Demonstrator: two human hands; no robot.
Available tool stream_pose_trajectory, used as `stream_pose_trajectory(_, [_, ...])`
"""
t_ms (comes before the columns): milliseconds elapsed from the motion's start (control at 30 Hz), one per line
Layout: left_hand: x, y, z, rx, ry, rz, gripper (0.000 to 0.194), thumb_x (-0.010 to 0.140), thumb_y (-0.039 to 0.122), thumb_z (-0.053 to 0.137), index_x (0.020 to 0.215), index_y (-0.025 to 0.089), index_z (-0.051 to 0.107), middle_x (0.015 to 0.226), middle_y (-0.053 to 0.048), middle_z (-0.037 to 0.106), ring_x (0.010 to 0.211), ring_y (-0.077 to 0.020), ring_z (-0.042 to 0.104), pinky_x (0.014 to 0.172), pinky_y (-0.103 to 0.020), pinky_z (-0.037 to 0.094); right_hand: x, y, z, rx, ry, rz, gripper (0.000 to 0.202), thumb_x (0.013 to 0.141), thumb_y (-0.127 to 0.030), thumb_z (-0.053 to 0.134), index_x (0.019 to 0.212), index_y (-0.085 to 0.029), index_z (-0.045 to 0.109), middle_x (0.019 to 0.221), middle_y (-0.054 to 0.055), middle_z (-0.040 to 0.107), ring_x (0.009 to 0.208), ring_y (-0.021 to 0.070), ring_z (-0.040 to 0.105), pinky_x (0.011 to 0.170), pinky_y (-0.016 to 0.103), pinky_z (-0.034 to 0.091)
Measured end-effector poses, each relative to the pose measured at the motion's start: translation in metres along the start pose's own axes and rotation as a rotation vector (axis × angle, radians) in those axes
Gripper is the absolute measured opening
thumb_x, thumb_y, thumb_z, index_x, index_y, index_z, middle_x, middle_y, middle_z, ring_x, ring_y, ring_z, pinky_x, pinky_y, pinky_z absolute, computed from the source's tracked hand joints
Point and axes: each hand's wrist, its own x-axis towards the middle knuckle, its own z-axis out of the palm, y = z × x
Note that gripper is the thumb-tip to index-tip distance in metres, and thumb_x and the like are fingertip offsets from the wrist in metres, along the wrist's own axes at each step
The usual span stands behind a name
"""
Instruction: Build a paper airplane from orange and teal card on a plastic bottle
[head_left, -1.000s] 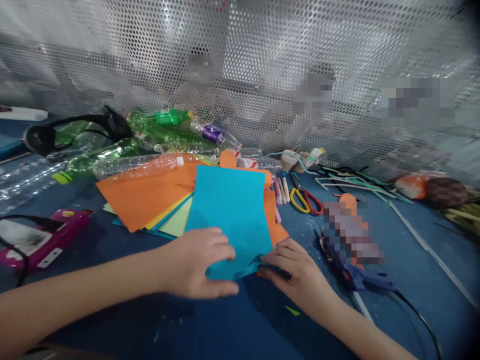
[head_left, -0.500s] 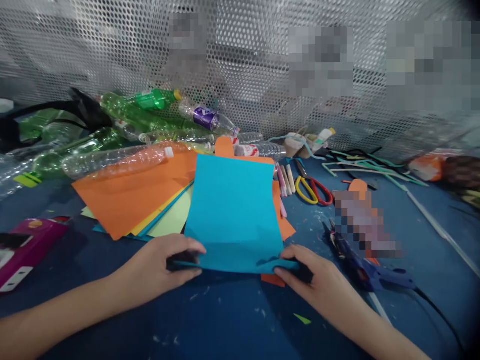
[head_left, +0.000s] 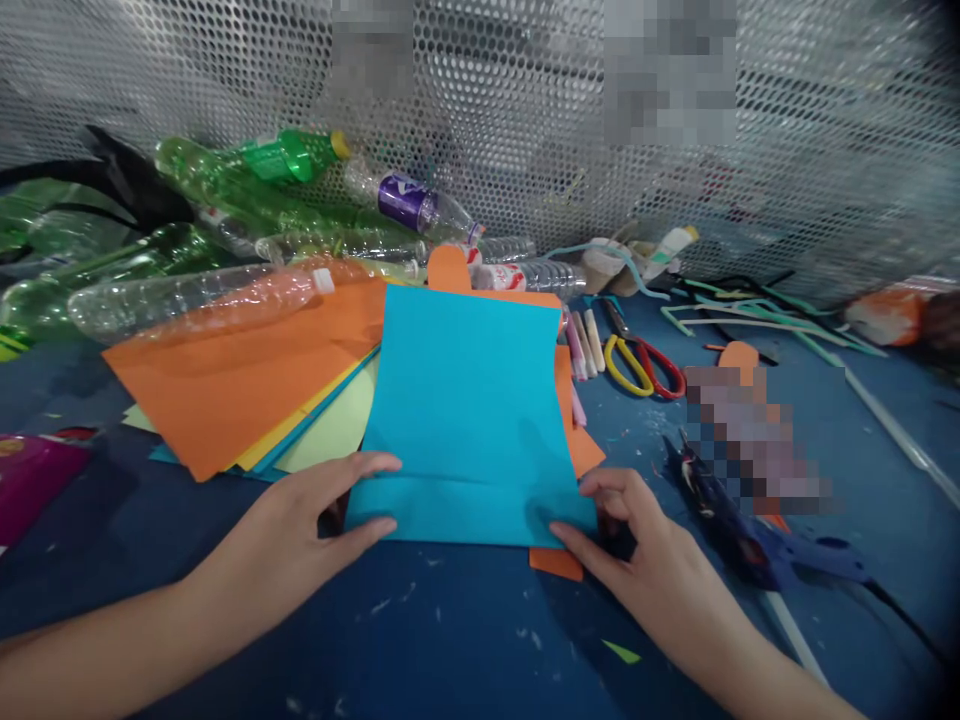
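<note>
We find the left hand (head_left: 289,540) at eight o'clock and right hand (head_left: 656,555) at four, both part-open, touching the blue sheet (head_left: 469,400), central on the desk (head_left: 420,640); whether they grip, we cannot tell. Purple-labelled bottle (head_left: 403,201) lies at eleven.

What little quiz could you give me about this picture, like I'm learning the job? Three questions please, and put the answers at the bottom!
1. Which thing do the left hand and right hand both touch?
A) green plastic bottle
B) rectangular bright-blue paper sheet
C) green hair-thin paper scrap

2. True or false: the metal scissors with red and yellow handles lie to the right of that sheet.

3. Fill in: the long clear plastic bottle lying partly over the orange paper sheet has a ____ cap.

Key: 1. B; 2. True; 3. white.
</note>
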Motion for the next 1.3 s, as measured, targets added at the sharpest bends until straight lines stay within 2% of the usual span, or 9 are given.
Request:
stream_pose_trajectory(133, [0.0,-0.002,0.001,0.007,0.025,0.041,0.039,0.081,0.05,0.051,0.115,0.03,0.055,0.071,0.001,0.06,0.058,-0.0156,0.058,0.048,-0.021,0.044,0.001,0.0,0.0,-0.009,-0.011,-0.005,0.024,0.082,-0.044,0.052,0.09,-0.026,0.039,0.058,-0.006,0.044,0.049,0.0136,0.049,0.045,0.022,0.04])
stream_pose_trajectory(333, [0.0,-0.009,0.004,0.044,0.029,0.135,0.032,0.084,0.044,0.052,0.113,0.032,0.056,0.101,-0.002,0.064,0.075,-0.0165,0.061,0.059,-0.022,0.05,0.001,0.0,-0.002,-0.03,-0.018,-0.016,0.023,0.082,-0.044,0.053,0.088,-0.027,0.04,0.059,-0.006,0.045,0.049,0.0131,0.049,0.044,0.021,0.04])
stream_pose_trajectory(467, [-0.001,-0.01,0.006,0.077,0.033,0.263,0.024,0.089,0.04,0.044,0.102,0.032,0.063,0.099,-0.002,0.063,0.086,-0.0179,0.061,0.068,-0.024,0.051,0.001,0.001,-0.002,-0.032,-0.044,-0.01,0.021,0.082,-0.044,0.053,0.086,-0.026,0.043,0.065,-0.003,0.054,0.053,0.0135,0.054,0.044,0.021,0.041])
stream_pose_trajectory(700, [-0.002,-0.016,0.004,0.146,0.048,0.363,0.033,0.092,0.039,0.035,0.105,0.036,0.065,0.1,-0.004,0.063,0.079,-0.0183,0.063,0.057,-0.024,0.051,0.005,0.001,-0.003,-0.056,-0.108,-0.06,0.014,0.085,-0.037,0.052,0.078,-0.025,0.047,0.067,-0.003,0.055,0.05,0.0107,0.051,0.045,0.021,0.039])
stream_pose_trajectory(867, [-0.001,-0.016,0.005,0.164,0.106,0.39,0.033,0.092,0.036,0.037,0.097,0.032,0.069,0.1,-0.006,0.064,0.082,-0.0202,0.064,0.059,-0.025,0.051,0.007,0.003,0.0,-0.075,-0.117,-0.108,0.014,0.085,-0.034,0.052,0.077,-0.024,0.047,0.069,-0.003,0.055,0.054,0.0107,0.052,0.047,0.021,0.039])
stream_pose_trajectory(1033, [0.0,-0.012,0.006,0.157,0.149,0.423,0.038,0.093,0.036,0.032,0.093,0.03,0.07,0.094,-0.005,0.065,0.076,-0.0171,0.064,0.059,-0.024,0.053,0.007,0.007,0.001,-0.08,-0.11,-0.133,0.014,0.086,-0.035,0.051,0.079,-0.023,0.049,0.071,-0.001,0.056,0.056,0.0114,0.053,0.049,0.023,0.041])
stream_pose_trajectory(1300, [-0.001,-0.021,0.011,0.065,0.066,0.406,0.034,0.091,0.038,0.036,0.098,0.03,0.068,0.096,-0.005,0.065,0.077,-0.0187,0.064,0.056,-0.024,0.05,0.003,-0.002,-0.002,-0.082,-0.118,-0.142,0.012,0.087,-0.033,0.048,0.086,-0.023,0.054,0.082,0.003,0.061,0.068,0.0157,0.058,0.057,0.027,0.045])
